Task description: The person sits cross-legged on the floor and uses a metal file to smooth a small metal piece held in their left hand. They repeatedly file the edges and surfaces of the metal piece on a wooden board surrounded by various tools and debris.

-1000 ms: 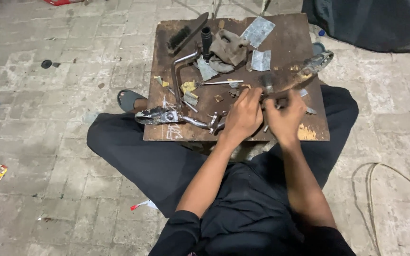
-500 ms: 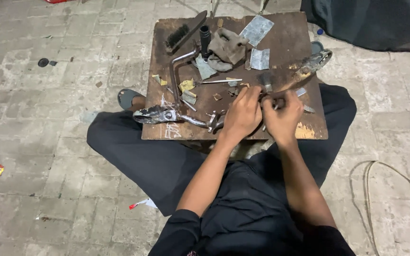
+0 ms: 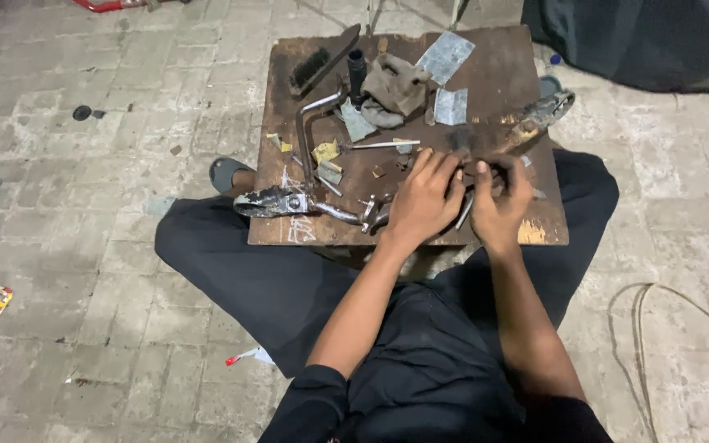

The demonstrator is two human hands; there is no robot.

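Note:
I sit cross-legged on a paved floor with a low brown wooden board (image 3: 502, 82) over my legs. My left hand (image 3: 424, 201) rests on a bent metal part (image 3: 346, 215) lying along the board's near edge, fingers spread over it. My right hand (image 3: 498, 201) is curled around a small dark piece beside the left hand; the two hands touch. What exactly the right hand grips is hidden by the fingers. A thin metal rod (image 3: 463, 215) shows between the hands.
On the board lie a brush (image 3: 313, 66), a dark cylinder (image 3: 357, 70), a grey rag (image 3: 395, 86), sandpaper sheets (image 3: 446, 56), a curved metal bar (image 3: 309, 123) and small scraps. A dark cloth (image 3: 642, 41) lies at the back right, a cable (image 3: 666, 328) on the right.
Both hands stay together on the same spot of the board, fingers shifting slightly. The view has tilted a little; nothing on the board has moved.

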